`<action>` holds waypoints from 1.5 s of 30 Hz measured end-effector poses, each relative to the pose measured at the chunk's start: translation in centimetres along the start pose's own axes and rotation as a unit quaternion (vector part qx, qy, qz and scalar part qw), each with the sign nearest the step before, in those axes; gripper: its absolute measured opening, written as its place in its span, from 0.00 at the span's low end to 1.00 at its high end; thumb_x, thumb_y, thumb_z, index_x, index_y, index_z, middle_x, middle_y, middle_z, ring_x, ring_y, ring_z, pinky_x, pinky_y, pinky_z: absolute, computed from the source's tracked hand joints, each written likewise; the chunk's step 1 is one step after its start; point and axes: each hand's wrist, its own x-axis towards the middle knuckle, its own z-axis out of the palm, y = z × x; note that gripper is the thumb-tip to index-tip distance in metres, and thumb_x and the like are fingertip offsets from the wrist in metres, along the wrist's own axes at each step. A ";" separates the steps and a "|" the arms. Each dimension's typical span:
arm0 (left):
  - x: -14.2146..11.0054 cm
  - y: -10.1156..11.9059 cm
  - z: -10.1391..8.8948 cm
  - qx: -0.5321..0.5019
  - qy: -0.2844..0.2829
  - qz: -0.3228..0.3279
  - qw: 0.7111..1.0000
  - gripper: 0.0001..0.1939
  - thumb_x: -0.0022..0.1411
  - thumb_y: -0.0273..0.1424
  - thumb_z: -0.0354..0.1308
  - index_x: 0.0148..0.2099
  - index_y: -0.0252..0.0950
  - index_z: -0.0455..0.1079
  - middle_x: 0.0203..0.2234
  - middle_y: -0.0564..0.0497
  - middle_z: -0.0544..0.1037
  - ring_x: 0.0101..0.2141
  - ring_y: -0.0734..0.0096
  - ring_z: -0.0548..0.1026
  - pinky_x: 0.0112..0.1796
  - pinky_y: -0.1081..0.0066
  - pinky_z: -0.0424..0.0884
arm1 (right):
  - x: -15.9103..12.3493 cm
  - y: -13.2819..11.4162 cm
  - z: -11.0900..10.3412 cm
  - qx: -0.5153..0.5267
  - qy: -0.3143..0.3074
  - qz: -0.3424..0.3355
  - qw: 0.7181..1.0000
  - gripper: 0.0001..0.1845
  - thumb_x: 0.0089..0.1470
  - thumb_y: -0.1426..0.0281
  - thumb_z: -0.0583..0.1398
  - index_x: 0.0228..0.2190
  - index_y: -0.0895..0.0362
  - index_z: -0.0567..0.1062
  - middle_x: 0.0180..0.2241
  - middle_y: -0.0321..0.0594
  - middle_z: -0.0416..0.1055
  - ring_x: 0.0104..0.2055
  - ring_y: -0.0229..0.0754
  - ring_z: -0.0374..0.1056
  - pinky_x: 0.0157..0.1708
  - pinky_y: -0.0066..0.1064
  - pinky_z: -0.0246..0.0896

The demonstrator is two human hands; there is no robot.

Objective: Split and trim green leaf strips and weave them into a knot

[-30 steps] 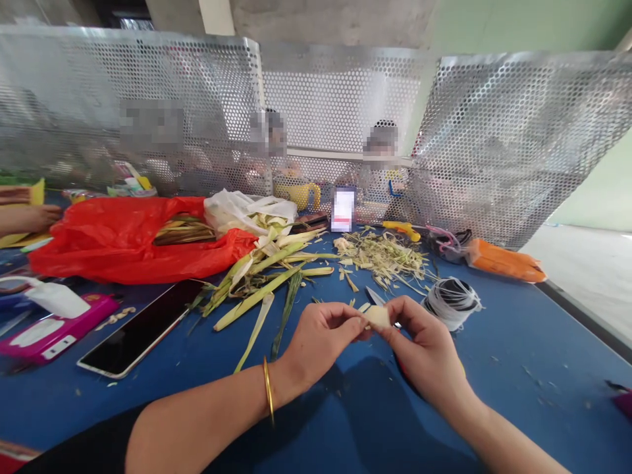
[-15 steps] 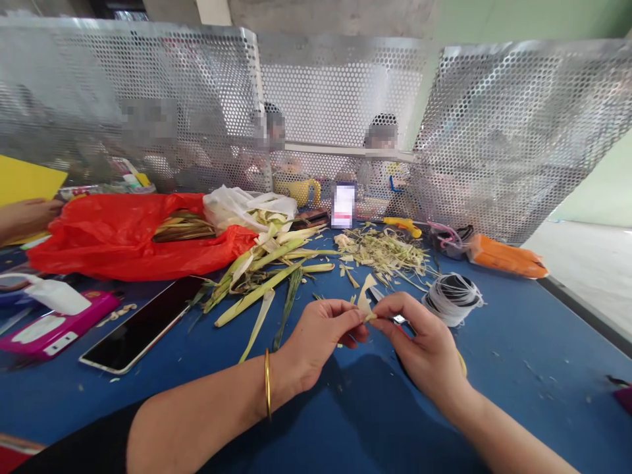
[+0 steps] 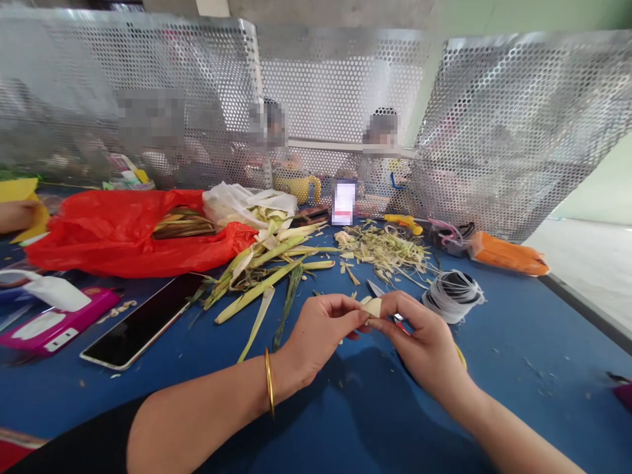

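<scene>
Between my two hands is a small pale piece of corn husk (image 3: 372, 307), folded over. My left hand (image 3: 328, 326), with a gold bangle at the wrist, pinches its left side between thumb and fingers. My right hand (image 3: 419, 336) pinches the right side. Scissors (image 3: 376, 289) lie on the table behind and under my right hand, their handles partly covered. A spool of white string (image 3: 453, 296) stands to the right of that hand. Beyond my left hand lie long green and pale husks (image 3: 261, 283), and farther back is a heap of shredded husk trimmings (image 3: 388, 250).
On the left are a black phone (image 3: 143, 322), a magenta power strip (image 3: 62, 326) and a red plastic bag (image 3: 108, 230). A lit phone (image 3: 344, 203) stands against the perforated metal screen (image 3: 340, 85). An orange packet (image 3: 508, 253) lies right. Another person's hand (image 3: 17, 216) holds yellow paper at far left.
The pale husk, which stuck up from my fingertips, is now folded down between them. At far left, the other person's hand and yellow paper have moved left.
</scene>
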 end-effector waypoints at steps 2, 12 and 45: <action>0.0 0.1 0.0 0.025 -0.005 0.016 1.000 0.08 0.51 0.35 0.64 0.28 0.34 0.76 0.22 0.51 0.77 0.27 0.72 0.73 0.31 0.73 0.67 | 0.0 -0.1 0.0 0.009 0.004 0.037 0.999 0.06 0.55 0.71 0.60 0.26 0.55 0.72 0.28 0.36 0.73 0.31 0.39 0.68 0.33 0.29 0.63; -0.4 0.7 0.1 0.057 -0.019 0.029 0.998 0.07 0.49 0.34 0.66 0.27 0.34 0.78 0.20 0.51 0.77 0.25 0.72 0.72 0.31 0.73 0.67 | 0.2 -0.4 -0.2 0.039 0.016 0.107 0.993 0.05 0.49 0.71 0.61 0.26 0.55 0.69 0.24 0.32 0.68 0.27 0.36 0.63 0.27 0.27 0.59; 0.0 -0.3 -0.2 -0.070 -0.021 -0.040 0.996 0.11 0.48 0.35 0.69 0.29 0.32 0.75 0.23 0.50 0.77 0.27 0.73 0.74 0.33 0.73 0.69 | -0.2 0.3 -0.3 -0.159 0.032 -0.122 0.979 0.06 0.59 0.73 0.57 0.34 0.52 0.74 0.33 0.39 0.72 0.39 0.42 0.69 0.39 0.33 0.62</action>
